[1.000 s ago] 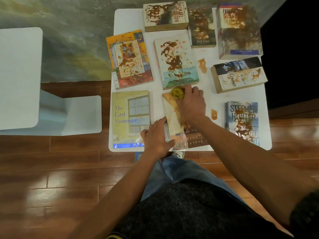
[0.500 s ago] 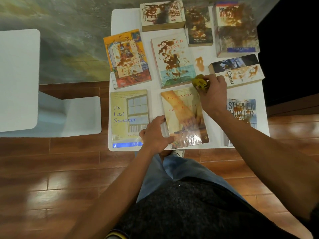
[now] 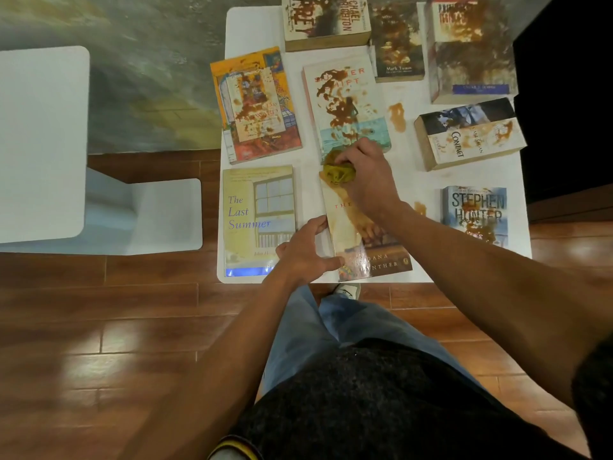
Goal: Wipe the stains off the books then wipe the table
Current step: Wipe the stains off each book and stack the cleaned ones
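Nine books lie on the white table [image 3: 252, 24]. Right hand [image 3: 366, 180] grasps a yellow cloth [image 3: 338, 172] at the top left corner of the near centre book [image 3: 365, 240]; left hand [image 3: 305, 254], fingers spread, presses that book's left edge.

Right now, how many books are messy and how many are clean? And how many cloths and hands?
Stained books: 8
Clean books: 1, The Last Summer
Cloths: 1, the yellow cloth
Hands: 2, left hand, right hand
Total: 12

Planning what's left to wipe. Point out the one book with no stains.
The Last Summer, front left of the table: its pale yellow cover is clean, while the other uncovered covers show brown stains.
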`<state>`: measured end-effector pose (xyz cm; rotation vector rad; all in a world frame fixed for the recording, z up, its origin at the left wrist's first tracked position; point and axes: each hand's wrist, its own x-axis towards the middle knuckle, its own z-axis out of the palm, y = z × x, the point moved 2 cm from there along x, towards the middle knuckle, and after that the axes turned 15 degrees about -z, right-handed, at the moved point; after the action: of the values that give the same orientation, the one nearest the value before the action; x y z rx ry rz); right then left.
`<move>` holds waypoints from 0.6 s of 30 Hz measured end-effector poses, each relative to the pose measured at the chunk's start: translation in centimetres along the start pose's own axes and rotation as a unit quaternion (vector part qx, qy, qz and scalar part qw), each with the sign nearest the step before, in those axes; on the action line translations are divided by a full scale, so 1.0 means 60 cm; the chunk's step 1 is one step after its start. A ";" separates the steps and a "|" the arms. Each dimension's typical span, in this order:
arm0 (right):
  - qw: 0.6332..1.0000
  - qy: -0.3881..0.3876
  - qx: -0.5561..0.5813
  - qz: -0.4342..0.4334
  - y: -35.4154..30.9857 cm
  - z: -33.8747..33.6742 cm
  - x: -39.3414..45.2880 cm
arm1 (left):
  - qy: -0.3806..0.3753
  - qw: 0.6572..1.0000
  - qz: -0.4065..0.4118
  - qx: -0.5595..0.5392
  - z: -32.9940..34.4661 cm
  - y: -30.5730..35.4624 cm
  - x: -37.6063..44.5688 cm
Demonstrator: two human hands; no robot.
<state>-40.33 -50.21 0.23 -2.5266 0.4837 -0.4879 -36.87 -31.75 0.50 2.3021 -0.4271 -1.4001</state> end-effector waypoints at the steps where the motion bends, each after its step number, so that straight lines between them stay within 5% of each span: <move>1: 1.000 -0.012 0.016 0.000 0.000 0.000 0.002 | -0.008 1.000 -0.003 -0.001 -0.001 -0.001 0.002; 8: 0.990 -0.102 0.062 -0.072 -0.009 -0.008 -0.018 | -0.031 0.999 0.000 -0.020 -0.004 -0.007 0.005; 18: 0.997 -0.061 0.047 -0.027 -0.003 -0.028 0.027 | -0.040 0.999 0.003 -0.036 -0.007 -0.010 0.006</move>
<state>-39.61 -51.46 2.09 -2.4668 0.3401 -0.3637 -36.31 -31.34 0.09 2.1925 -0.4011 -1.4842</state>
